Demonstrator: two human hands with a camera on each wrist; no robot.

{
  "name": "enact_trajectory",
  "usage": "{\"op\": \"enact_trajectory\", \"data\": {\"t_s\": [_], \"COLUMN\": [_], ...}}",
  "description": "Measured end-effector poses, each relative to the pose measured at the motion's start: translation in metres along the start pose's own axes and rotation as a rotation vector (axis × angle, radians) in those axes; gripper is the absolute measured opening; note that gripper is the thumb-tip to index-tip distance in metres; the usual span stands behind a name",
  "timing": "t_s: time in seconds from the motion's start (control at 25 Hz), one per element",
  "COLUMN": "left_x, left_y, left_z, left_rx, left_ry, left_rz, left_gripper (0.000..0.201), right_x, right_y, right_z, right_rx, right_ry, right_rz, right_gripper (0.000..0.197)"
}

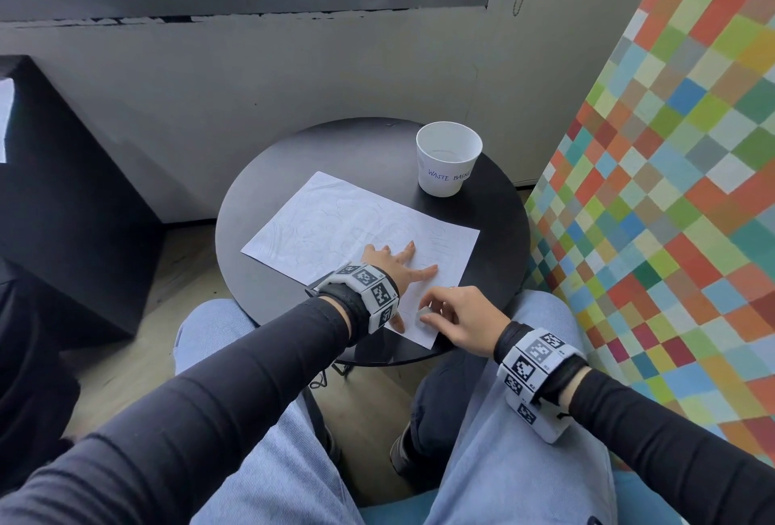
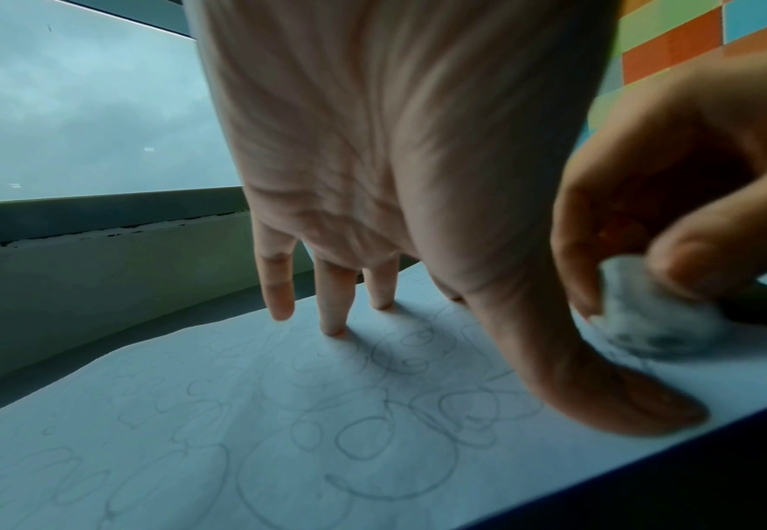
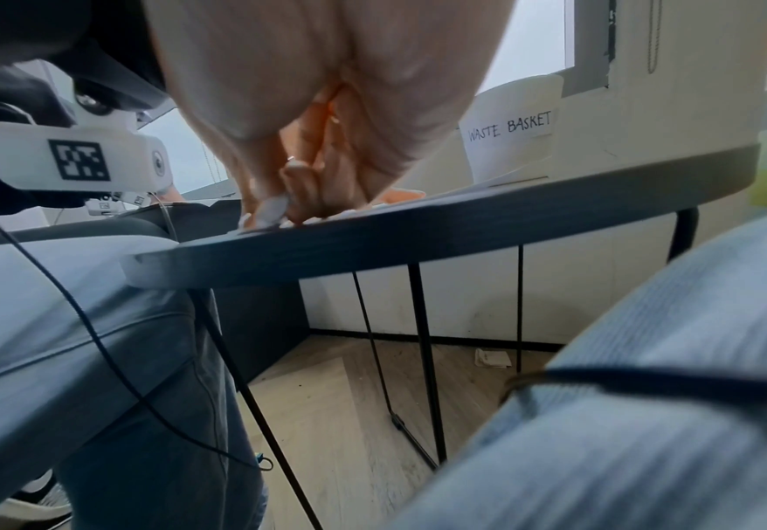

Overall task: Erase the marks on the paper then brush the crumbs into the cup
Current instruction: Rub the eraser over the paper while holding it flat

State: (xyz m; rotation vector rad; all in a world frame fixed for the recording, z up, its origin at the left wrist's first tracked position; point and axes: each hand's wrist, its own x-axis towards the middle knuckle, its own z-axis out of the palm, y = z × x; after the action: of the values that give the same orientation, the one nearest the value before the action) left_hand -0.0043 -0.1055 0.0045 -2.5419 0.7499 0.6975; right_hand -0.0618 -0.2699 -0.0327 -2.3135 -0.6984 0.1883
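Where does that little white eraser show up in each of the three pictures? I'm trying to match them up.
Head: eraser low centre, pinched by the right hand on the paper's near corner.
Left wrist: eraser at the right edge, smudged grey, beside the left hand's thumb.
Right wrist: eraser upper centre-left, at the fingertips just above the table rim.
Shared landmark: the cup marked WASTE BASKET in head and right wrist views; the paper in all three.

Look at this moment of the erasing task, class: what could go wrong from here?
1. The right hand rubs the eraser at the paper's near corner, which overhangs the table edge; the sheet could crease or tear there.
2. The left hand pins only the near part; the far end may lift or shift.
3. The cup stands off the paper at the far side, so crumbs may scatter on the way.
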Motion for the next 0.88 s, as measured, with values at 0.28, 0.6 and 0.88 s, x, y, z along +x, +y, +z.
{"op": "enact_trajectory", "data": {"t_s": [0.28,0.6,0.88], "left_x": [0.0010,-0.0006,-0.0019], "left_y": [-0.0005,0.0001,0.0006], "left_z": [0.0004,0.0006,-0.0011], "left_rx": [-0.002,-0.005,0.001], "left_ry": [0.003,-0.009,-0.005], "left_rz": [0.003,0.003,0.002], "left_gripper": [0.124,0.123,0.121], "right_x": [0.0008,0.0017,0.0023], "right_y": [0.0015,0.0056,0.0022], "right_z": [-0.0009,-0.0027,0.0019], "right_rx": [-0.020,-0.016,-0.057], "right_ry": [0.008,0.050,0.044], "right_rz": [0.010,0.038,0.006], "right_gripper": [0.011,0.008,0.010]}}
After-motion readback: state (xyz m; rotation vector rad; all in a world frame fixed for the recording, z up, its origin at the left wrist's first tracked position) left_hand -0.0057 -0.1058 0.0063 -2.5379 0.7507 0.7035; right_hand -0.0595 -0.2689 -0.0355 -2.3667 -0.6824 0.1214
